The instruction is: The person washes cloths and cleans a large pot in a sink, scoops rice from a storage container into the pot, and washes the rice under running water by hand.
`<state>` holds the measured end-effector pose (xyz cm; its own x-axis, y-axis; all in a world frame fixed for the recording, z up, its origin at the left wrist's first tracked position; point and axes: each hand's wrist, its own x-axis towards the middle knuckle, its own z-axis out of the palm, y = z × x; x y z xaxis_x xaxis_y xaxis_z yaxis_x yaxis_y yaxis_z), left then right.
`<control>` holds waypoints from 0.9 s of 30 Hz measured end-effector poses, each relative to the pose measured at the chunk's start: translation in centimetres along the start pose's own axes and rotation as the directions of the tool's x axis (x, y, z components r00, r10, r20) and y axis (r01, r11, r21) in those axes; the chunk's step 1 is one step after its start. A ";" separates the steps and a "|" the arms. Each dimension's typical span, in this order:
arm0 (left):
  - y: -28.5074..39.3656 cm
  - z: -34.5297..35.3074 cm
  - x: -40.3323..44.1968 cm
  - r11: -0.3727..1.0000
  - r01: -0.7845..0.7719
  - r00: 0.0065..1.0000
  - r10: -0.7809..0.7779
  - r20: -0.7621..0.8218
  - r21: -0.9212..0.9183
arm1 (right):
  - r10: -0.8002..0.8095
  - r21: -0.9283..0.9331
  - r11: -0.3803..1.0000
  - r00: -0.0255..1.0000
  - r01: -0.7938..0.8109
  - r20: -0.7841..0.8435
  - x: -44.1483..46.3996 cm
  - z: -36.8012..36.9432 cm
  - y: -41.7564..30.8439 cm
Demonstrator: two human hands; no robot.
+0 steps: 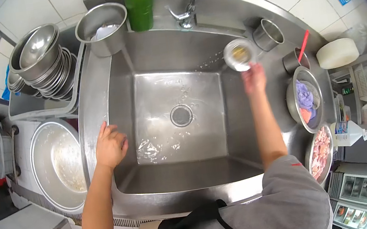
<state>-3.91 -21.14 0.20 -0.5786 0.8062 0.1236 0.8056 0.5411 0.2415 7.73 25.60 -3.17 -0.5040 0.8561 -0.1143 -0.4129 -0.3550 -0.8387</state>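
Observation:
My right hand (254, 79) grips the edge of a small round metal dish (234, 56) above the sink's right wall. Something yellowish shows in the dish's middle; I cannot make out what it is. Water drops trail to its left. On the left rim of the steel sink (184, 149) rests my left hand (111, 145), fingers loosely apart and nothing in them. The sink's floor is wet around a round drain (181, 115).
A tap (186, 18) and a green bottle (139, 8) stand behind the sink. Left are a steel pot (106, 45), a tub of stacked bowls (46, 108) and a large basin (42, 158). Right are steel cups (268, 34), a bowl of cloths (305, 97) and a bowl of raw meat (321, 151).

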 end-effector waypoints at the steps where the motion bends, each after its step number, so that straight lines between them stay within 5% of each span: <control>1: 0.0 0.0 0.0 1.000 0.000 1.000 0.000 -0.002 -0.006 | -0.116 -0.104 0.989 0.989 0.107 -0.088 0.6 2.3 -4.1; 3: 0.0 0.0 -0.1 1.000 0.004 1.000 -0.004 0.002 -0.017 | -0.518 -0.409 0.776 0.855 0.479 0.019 6.6 1.2 -9.1; 5: 0.0 0.0 -0.1 1.000 -0.001 1.000 0.001 -0.002 -0.009 | -0.803 -0.836 0.037 0.514 0.547 0.301 7.4 3.7 -13.8; 8: 0.2 -0.3 0.0 1.000 0.008 1.000 -0.008 0.010 -0.010 | -0.766 -0.728 -0.376 0.249 0.574 0.593 9.1 3.8 -15.4; 11: 0.3 -0.4 -0.3 0.999 0.023 0.999 -0.022 0.034 -0.030 | -0.446 -0.710 -0.545 0.564 0.445 0.695 10.5 0.5 -11.6; 14: -0.3 -0.4 -0.1 1.000 0.006 0.999 -0.005 0.034 -0.009 | -0.562 -0.819 -0.476 0.606 0.319 0.563 11.7 1.0 -11.7; 17: -0.2 -0.3 0.0 1.000 -0.003 0.998 0.003 0.055 0.003 | -0.611 -0.710 -0.505 0.377 0.492 0.696 9.4 4.8 -13.2; 20: -0.2 -0.2 0.0 1.000 0.016 0.998 -0.016 0.068 0.006 | -0.567 -0.554 -0.411 0.274 0.724 0.777 3.9 8.4 -9.6; 22: -0.3 -0.1 -0.2 1.000 0.018 0.998 -0.018 0.064 -0.002 | -0.418 -0.441 -0.301 0.299 0.845 0.858 1.0 8.1 -3.7; 25: -0.5 0.0 -0.2 1.000 0.013 0.999 -0.012 0.046 -0.021 | -0.142 -0.674 -0.038 0.664 0.738 0.734 -1.3 3.1 9.3; 26: -0.5 0.0 -0.2 1.000 0.013 0.999 -0.012 0.052 -0.023 | 0.174 -0.877 -0.146 0.885 0.457 0.432 -2.5 1.3 13.1; 27: -0.7 -0.1 -0.2 1.000 0.014 0.998 -0.013 0.056 -0.021 | 0.279 -0.943 -0.058 0.912 0.328 0.300 -2.9 -2.1 17.8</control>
<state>-4.35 -21.65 0.09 -0.5807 0.8114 0.0663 0.7945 0.5471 0.2634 3.44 17.57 -18.88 -0.8027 0.5690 -0.1786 0.5738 0.6554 -0.4912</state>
